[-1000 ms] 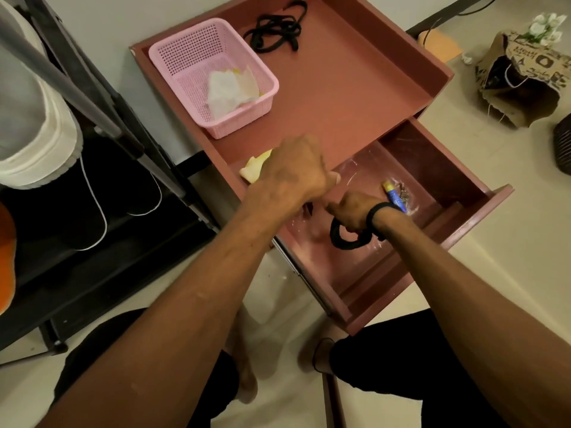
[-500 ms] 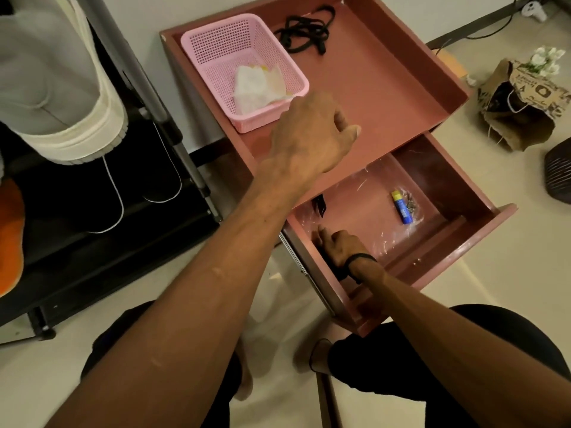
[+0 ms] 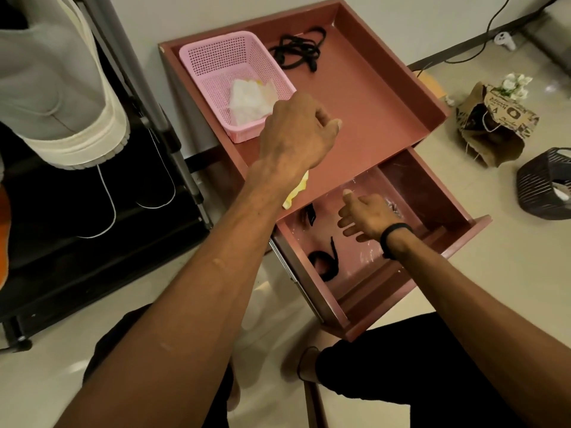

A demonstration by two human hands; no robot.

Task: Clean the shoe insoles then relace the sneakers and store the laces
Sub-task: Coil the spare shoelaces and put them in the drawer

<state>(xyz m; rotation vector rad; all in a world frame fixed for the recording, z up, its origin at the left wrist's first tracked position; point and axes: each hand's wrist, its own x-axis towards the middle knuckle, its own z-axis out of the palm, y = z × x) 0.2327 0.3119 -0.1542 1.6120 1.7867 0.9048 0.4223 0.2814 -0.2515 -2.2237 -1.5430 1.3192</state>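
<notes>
A coiled black shoelace (image 3: 324, 262) lies on the floor of the open drawer (image 3: 457, 233), near its left wall and toward the pulled-out front; the right hand (image 3: 366, 216) hangs above the drawer's middle, apart from that lace and beyond it toward the back, fingers spread and relaxed, holding nothing, a dark band on its wrist; a small black clip-like piece (image 3: 309, 215) sits near the drawer's back left corner, just left of the hand's fingertips, and what it is cannot be told; the left hand (image 3: 296, 131) is raised over the cabinet top (image 3: 370, 97), fingers loosely curled with nothing visible in them, its thumb pointing toward the far side; a second bundle of black laces (image 3: 298, 52) rests at the back of the cabinet top, well apart from both hands, beside a pink mesh basket (image 3: 213, 57) with white cloth in it; a yellow cloth (image 3: 296, 193) peeks from under the left forearm at the top's front edge; the top has a raised rim on three sides, with bare surface between left hand and far laces; the drawer's walls hem the right hand in; a shoe rack (image 3: 173, 156) stands close on the left.
</notes>
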